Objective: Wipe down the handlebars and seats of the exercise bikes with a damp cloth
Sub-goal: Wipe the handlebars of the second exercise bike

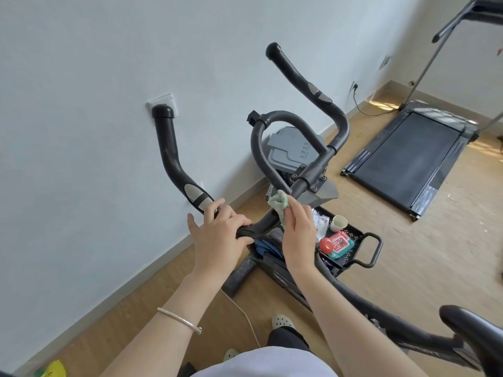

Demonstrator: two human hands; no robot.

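Note:
An exercise bike's black handlebar (275,159) fills the middle of the view, with a left grip (167,151) and a right grip (296,74) rising upward. My left hand (220,235) grips the bar low on the left side, just below the silver sensor pad (196,195). My right hand (298,232) holds a pale green cloth (88,201) pressed against the inner loop of the bar near the centre clamp. The black seat (473,330) shows at the lower right edge.
A black tray (353,240) with a cup, a red wipes pack and small items sits on the floor under the bar. A treadmill (408,159) lies at the right. White wall on the left, wood floor, a white cable by my foot.

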